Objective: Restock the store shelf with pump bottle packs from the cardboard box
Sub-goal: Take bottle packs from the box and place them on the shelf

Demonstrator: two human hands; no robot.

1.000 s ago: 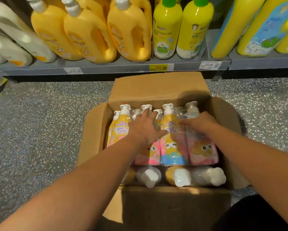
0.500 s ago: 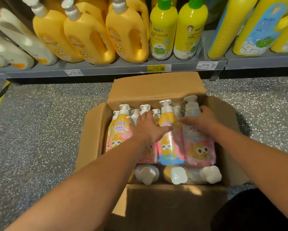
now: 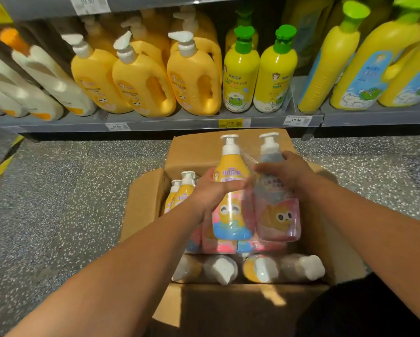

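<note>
Head view, looking down past both forearms. A pump bottle pack [image 3: 232, 215], two upright bottles bound in clear film, is held between the two hands above the open cardboard box [image 3: 143, 205]. The left bottle of the pack is yellow with a pink and blue cartoon label; the right bottle is translucent with a pinkish label. Both carry white pump heads that point up toward the store shelf [image 3: 174, 124].

The left hand [image 3: 212, 190] grips the yellow bottle from its left side, with the fingers curled across the front just below the shoulder. The right hand [image 3: 288, 173] grips the translucent bottle from its right side, with the fingers curled over its upper body just below the pump. The pack thus lies between the hands, each hand closed on one bottle, and its base hangs just above the packs that are in the box.

Inside the box, upright packs [image 3: 183, 193] stand at the left behind the left wrist, and further packs [image 3: 260, 269] lie on their sides along the near wall, pump heads toward the viewer. The box stands on a speckled grey floor [image 3: 58, 203] just in front of the shelf. On the shelf stand yellow handled jugs [image 3: 140, 83], green-capped yellow bottles [image 3: 240, 76] and price tags [image 3: 297, 120] along the front edge.
</note>
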